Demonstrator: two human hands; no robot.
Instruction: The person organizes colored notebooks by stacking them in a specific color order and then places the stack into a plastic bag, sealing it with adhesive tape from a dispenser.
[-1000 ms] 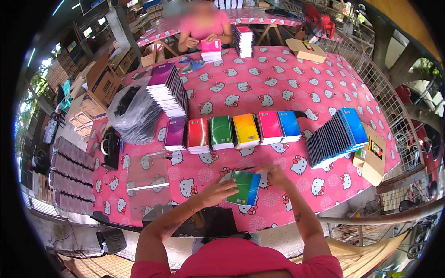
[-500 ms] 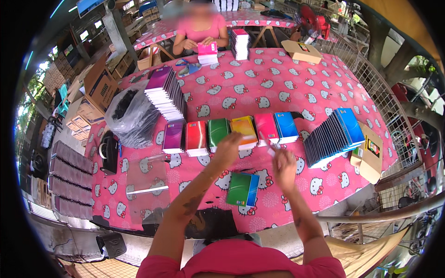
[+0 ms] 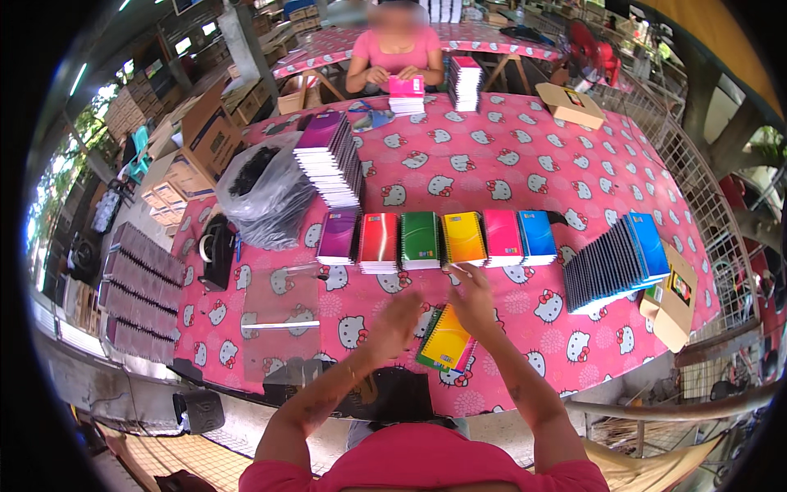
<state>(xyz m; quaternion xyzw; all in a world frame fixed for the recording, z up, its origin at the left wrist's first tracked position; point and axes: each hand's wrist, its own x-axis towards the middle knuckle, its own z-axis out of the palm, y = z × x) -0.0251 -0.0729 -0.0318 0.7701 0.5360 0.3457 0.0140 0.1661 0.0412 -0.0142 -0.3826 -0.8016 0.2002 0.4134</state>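
Six stacks of spiral notebooks stand in a row on the pink table: purple (image 3: 338,236), red (image 3: 379,239), green (image 3: 420,238), yellow (image 3: 464,238), pink (image 3: 502,236) and blue (image 3: 538,236). Nearer the front edge lies a small pile with a yellow notebook (image 3: 445,343) on top. My right hand (image 3: 474,297) hovers just above and behind that pile, fingers apart, pointing toward the yellow stack. My left hand (image 3: 398,322) is blurred with motion to the left of the pile, fingers spread, holding nothing.
Clear plastic sleeves (image 3: 279,312) lie to the left, beside a tape dispenser (image 3: 215,246) and a plastic bag (image 3: 262,193). A leaning purple notebook stack (image 3: 328,160) stands behind the row, with upright blue notebooks (image 3: 615,262) and a cardboard box (image 3: 674,297) to the right. Another person (image 3: 398,53) sits opposite.
Both hands left the green-topped pile, reached to the row, then drew back. A yellow notebook now lies on top of the pile.
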